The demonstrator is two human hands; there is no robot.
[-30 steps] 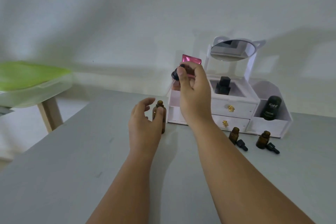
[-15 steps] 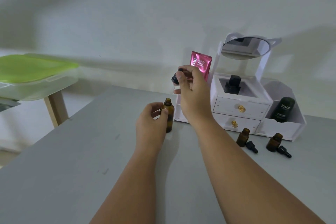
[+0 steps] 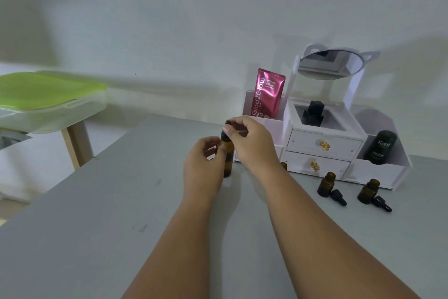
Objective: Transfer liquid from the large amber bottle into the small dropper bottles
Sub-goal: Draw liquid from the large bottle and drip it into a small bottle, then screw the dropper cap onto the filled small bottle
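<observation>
With your left hand point(image 3: 203, 165) gripping the large amber bottle point(image 3: 228, 161) beside the organizer point(image 3: 324, 147) and your right hand point(image 3: 254, 146) pinching its dropper cap point(image 3: 223, 136), the uncapped small dropper bottles point(image 3: 326, 184) likely await filling.

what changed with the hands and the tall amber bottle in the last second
The right hand lowered the black dropper cap to the neck of the tall amber glass bottle. The left hand, loose around that bottle, closed on it. The two small amber bottles, their loose droppers and the white drawer organiser stayed put.
</observation>
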